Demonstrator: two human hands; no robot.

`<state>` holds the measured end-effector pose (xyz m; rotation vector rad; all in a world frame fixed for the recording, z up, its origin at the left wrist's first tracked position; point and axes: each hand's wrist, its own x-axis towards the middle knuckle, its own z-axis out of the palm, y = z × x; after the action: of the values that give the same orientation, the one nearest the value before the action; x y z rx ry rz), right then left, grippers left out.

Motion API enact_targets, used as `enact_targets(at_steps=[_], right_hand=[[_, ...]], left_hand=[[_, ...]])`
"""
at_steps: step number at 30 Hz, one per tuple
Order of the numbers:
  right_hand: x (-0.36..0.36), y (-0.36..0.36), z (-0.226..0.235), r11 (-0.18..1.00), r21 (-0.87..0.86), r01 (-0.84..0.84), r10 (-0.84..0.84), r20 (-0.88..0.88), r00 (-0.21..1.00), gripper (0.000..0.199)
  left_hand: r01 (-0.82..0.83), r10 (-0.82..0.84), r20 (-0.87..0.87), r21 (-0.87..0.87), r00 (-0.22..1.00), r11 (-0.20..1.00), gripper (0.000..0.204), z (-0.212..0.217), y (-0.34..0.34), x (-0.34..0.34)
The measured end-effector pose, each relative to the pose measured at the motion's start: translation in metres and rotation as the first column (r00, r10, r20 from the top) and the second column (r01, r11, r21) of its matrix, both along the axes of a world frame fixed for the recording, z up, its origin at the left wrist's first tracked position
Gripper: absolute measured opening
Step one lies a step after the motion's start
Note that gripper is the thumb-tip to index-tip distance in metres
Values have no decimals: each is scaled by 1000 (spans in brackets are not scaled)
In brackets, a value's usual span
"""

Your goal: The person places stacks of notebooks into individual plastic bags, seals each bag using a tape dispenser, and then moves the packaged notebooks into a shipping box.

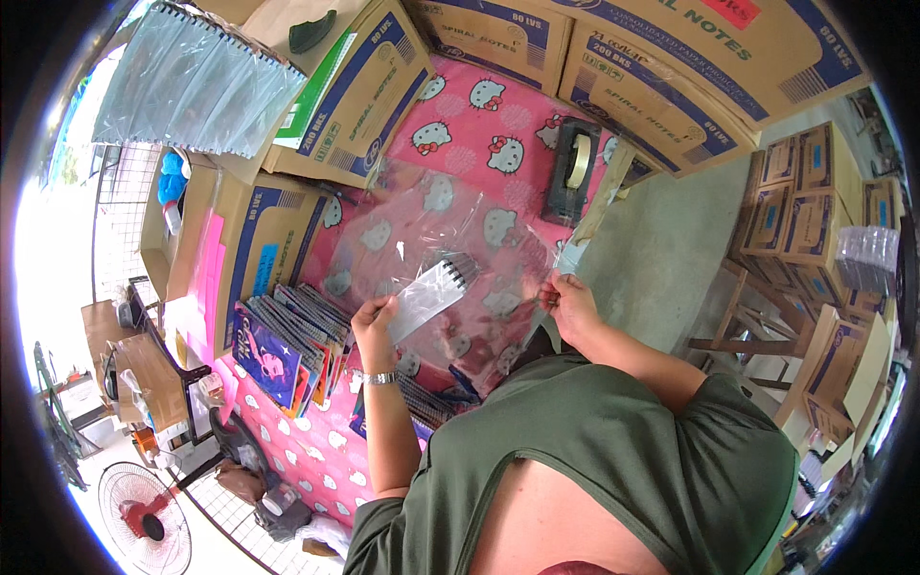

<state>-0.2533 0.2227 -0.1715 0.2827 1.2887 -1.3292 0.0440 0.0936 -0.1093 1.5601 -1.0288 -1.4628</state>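
My left hand [374,318] is closed, with thumb and fingers pinching the near-left end of a small white spiral notepad [426,301]. Its dark coil points away to the right, and shiny clear film seems to cover it. A large sheet of clear plastic [383,251] spreads over the pink patterned table cover between my hands. My right hand [567,299] is pinched at the right side of this plastic, near the table edge; the exact bit between its fingers is small and hard to make out. Beyond it sits a black tape dispenser [565,196] with a pale roll.
Several spiral notebooks [287,350] lie stacked beside my left forearm. Cardboard boxes [335,115] line the far and left sides. Wrapped notebooks [196,81] rest on the far-left box. More boxes [800,206] are piled at right, beyond the grey floor [661,240]. A fan [144,517] stands lower left.
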Motion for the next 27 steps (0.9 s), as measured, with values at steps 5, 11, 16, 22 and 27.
enact_targets(at_steps=[5,11,16,22,27], right_hand=[[7,-5,-6,1000,-14,20,-21,-97,995,23],[4,-11,-45,997,68,37,-24,-188,982,10],[3,-15,-30,989,131,71,-42,-212,976,6],[9,-8,-3,994,44,100,-89,-214,973,3],[7,-4,-6,995,-7,100,-100,-173,980,8]], left_hand=[[-7,7,-9,-8,1000,1000,12,3,1,-3],[26,-24,43,-44,999,999,14,4,1,-3],[31,-29,38,-59,999,998,12,4,1,-4],[26,-24,26,-71,999,997,11,-3,2,-3],[17,-16,30,-54,999,998,10,1,2,-4]])
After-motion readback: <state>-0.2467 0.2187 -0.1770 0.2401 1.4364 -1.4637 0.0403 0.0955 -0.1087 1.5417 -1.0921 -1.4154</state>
